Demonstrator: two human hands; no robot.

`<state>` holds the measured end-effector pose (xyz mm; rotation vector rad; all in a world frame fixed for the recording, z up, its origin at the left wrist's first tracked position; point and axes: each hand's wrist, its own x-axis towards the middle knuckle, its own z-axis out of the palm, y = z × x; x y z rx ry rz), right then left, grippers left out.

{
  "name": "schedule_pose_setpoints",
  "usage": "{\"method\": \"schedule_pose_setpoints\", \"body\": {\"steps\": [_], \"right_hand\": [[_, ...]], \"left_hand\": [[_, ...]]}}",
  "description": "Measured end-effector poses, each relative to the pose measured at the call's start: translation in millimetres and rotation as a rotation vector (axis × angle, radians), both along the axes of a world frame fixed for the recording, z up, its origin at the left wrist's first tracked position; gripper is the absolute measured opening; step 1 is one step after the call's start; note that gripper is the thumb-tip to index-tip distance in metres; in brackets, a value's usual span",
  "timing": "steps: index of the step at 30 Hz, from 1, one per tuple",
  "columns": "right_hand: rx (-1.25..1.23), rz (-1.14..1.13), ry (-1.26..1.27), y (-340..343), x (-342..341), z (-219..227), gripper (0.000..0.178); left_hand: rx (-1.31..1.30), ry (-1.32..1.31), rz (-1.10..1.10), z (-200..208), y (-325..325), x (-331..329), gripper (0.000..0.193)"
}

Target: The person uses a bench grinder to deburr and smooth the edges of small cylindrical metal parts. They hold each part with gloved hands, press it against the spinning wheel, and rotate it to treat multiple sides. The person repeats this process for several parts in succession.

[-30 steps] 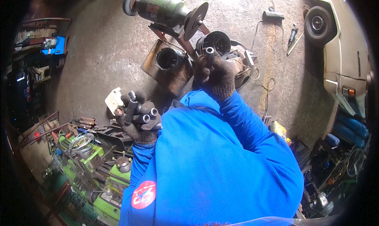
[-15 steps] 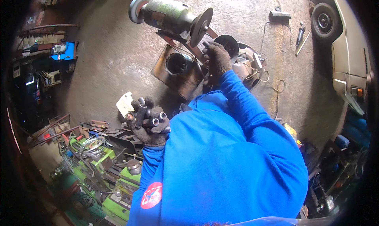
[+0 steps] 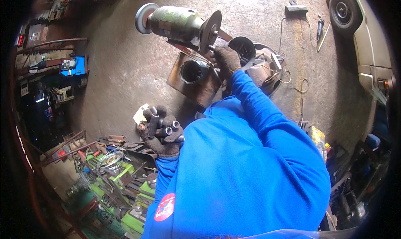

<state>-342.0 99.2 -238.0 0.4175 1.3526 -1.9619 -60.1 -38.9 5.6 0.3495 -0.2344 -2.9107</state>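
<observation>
My left hand, in a dark knitted glove, is closed around several short metal tubes with shiny cut ends. In my gloved right hand another short metal tube is pinched, its end pointing left. That end lies close by the lower edge of the dark disc on a green bench grinder; whether they touch I cannot tell. A pale wheel sits at the grinder's other end. Just right of the held tube, an open dark round container has pieces inside.
Below the grinder stands a rusty box with a round opening. Cables and an angle grinder lie on the floor at right, near a parked vehicle. Green machinery with metal scraps fills the lower left.
My right hand has moved slightly left and down, bringing its tube nearer the disc's lower edge. The left hand keeps its tubes. The whole view has shifted a little.
</observation>
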Motion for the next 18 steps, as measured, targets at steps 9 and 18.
{"method": "schedule_pose_setpoints", "body": {"steps": [9,18], "right_hand": [[0.104,-0.004,0.019,-1,-3,27,0.036],[0.199,0.012,0.116,-5,-1,22,0.033]], "left_hand": [[0.000,0.012,-0.040,2,1,-2,0.041],[-0.005,-0.010,-0.063,12,5,-7,0.042]]}}
